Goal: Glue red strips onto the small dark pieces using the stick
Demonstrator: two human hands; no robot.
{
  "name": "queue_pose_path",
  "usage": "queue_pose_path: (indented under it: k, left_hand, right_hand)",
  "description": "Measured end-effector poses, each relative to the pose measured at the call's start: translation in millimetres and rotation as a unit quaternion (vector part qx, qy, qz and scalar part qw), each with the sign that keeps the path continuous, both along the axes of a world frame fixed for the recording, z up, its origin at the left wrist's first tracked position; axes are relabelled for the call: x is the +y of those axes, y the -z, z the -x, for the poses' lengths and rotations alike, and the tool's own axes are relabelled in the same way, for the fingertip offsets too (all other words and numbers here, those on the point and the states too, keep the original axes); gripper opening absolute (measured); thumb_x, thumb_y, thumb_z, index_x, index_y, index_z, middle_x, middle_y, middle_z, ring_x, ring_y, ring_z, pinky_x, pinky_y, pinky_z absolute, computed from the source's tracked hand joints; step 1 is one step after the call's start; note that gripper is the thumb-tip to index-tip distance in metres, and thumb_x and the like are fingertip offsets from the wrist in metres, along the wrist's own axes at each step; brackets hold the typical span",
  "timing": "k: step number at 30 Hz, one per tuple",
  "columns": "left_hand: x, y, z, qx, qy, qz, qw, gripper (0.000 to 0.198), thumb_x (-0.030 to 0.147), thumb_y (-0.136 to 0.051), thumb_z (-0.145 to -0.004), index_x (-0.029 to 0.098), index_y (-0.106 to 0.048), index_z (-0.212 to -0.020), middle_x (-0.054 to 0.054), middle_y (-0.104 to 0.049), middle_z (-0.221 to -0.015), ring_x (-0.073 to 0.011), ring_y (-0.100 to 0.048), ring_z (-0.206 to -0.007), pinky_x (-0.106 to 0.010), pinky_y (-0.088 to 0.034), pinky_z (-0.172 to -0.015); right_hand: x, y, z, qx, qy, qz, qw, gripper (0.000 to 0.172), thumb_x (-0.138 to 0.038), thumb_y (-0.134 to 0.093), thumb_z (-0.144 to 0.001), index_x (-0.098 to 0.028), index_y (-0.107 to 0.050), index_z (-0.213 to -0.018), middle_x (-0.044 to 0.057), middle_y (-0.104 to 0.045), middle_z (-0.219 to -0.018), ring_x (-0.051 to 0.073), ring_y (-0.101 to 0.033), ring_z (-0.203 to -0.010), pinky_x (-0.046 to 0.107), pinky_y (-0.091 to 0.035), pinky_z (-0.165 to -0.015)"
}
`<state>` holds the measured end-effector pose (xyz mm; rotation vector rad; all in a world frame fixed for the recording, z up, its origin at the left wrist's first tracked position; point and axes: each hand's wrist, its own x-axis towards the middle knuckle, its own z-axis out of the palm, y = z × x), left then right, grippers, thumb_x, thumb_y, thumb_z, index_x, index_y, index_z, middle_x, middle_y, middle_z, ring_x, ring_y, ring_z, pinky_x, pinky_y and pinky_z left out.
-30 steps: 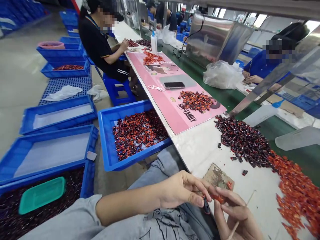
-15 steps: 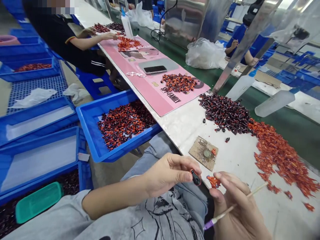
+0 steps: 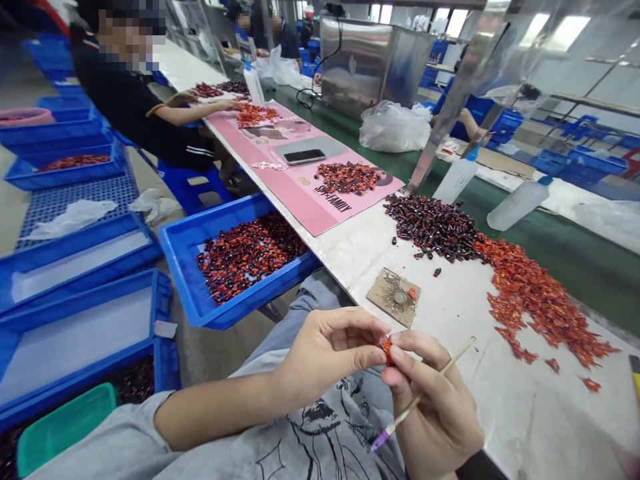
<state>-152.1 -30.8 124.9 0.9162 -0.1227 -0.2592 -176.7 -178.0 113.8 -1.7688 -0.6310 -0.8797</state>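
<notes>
My left hand (image 3: 320, 350) and my right hand (image 3: 435, 400) meet above my lap, at the table's edge. Between their fingertips is a small orange piece (image 3: 386, 348), pinched by the right hand. The small black piece in my left fingertips is mostly hidden now, pressed up against the orange one. Across my right hand's fingers lies a thin pale stick (image 3: 457, 355) with a purple end pointing down-left. Just beyond the hands, a small brown board (image 3: 380, 299) carries a round disc and an orange bit.
Black pieces (image 3: 435, 227) and orange pieces (image 3: 540, 293) are heaped on the white table (image 3: 360, 267). A blue tray (image 3: 187, 267) of mixed pieces juts out at left. Beyond lie a pink mat (image 3: 300, 207), a phone (image 3: 304, 157) and squeeze bottles (image 3: 520, 205). A co-worker (image 3: 135, 107) sits far left.
My hands have come together, bringing the orange piece against the black one. The camera view has tilted up a little. The stick has stayed in my right hand.
</notes>
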Motion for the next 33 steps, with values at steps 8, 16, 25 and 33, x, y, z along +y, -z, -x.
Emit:
queue_pose_path:
  k: [8,16,25,33]
  left_hand:
    - [3.0,0.3,-36.5,-0.079,-0.004,-0.071,0.994,0.019,0.034,-0.093,-0.070,0.019,-0.082,-0.075,-0.005,-0.075,-0.072,-0.0139,-0.069,-0.067,-0.020,-0.057,-0.064]
    - [10.7,11.5,-76.8,-0.334,-0.076,-0.127,0.931,0.017,0.030,-0.078,-0.088,0.016,-0.073,-0.080,-0.006,-0.073,-0.070,-0.0127,-0.068,-0.062,-0.019,-0.054,-0.059]
    - [9.4,16.3,-112.9,-0.289,0.010,-0.108,0.951,0.023,0.037,-0.079,-0.087,0.020,-0.068,-0.097,-0.001,-0.067,-0.077,-0.0112,-0.063,-0.069,-0.020,-0.050,-0.065]
    - [-12.8,8.6,-146.9,-0.243,0.186,-0.142,0.941,0.046,0.050,-0.050,-0.103,0.017,-0.050,-0.071,0.001,-0.047,-0.062,-0.0108,-0.042,-0.058,-0.024,-0.035,-0.056]
  right_hand:
    - [7.6,3.3,-21.9,0.012,0.045,0.021,0.999,0.027,-0.005,-0.074,-0.089,-0.012,-0.069,-0.115,0.007,-0.069,-0.099,0.015,-0.069,-0.092,0.025,-0.063,-0.073]
    - [14.3,-5.3,-57.3,0.032,-0.007,0.012,0.999,0.037,0.013,-0.066,-0.080,-0.014,-0.070,-0.104,0.004,-0.068,-0.090,0.016,-0.068,-0.078,0.026,-0.058,-0.056]
    - [2.9,-2.4,-89.2,0.059,-0.008,0.013,0.998,0.015,-0.001,-0.067,-0.092,-0.012,-0.069,-0.102,0.005,-0.069,-0.092,0.014,-0.070,-0.085,0.025,-0.063,-0.067]
    - [-9.3,-6.7,-104.7,0.052,0.115,0.001,0.992,0.024,0.003,-0.063,-0.093,-0.015,-0.073,-0.106,0.005,-0.070,-0.097,0.015,-0.069,-0.091,0.027,-0.062,-0.069]
